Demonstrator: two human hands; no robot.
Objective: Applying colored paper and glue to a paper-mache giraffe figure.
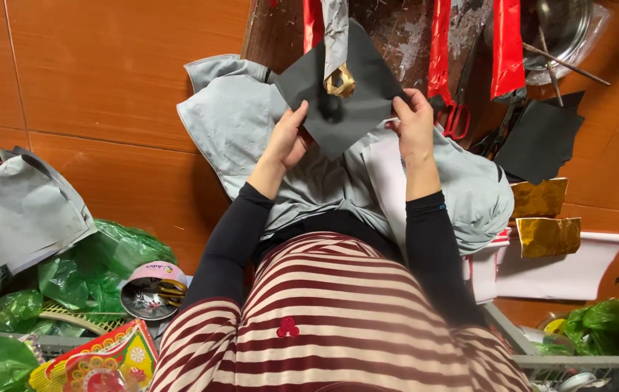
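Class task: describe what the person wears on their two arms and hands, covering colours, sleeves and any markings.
Both arms wear close-fitting black long sleeves ending at the wrists. The right sleeve shows a small blue mark near its cuff; the left sleeve looks plain. The left hand and right hand are bare: no gloves, rings or watch can be seen.

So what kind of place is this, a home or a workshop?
Probably a small home craft workspace on a tiled floor: both hands hold a dark grey paper sheet, red-handled scissors lie nearby, and gold foil sheets sit to one side.
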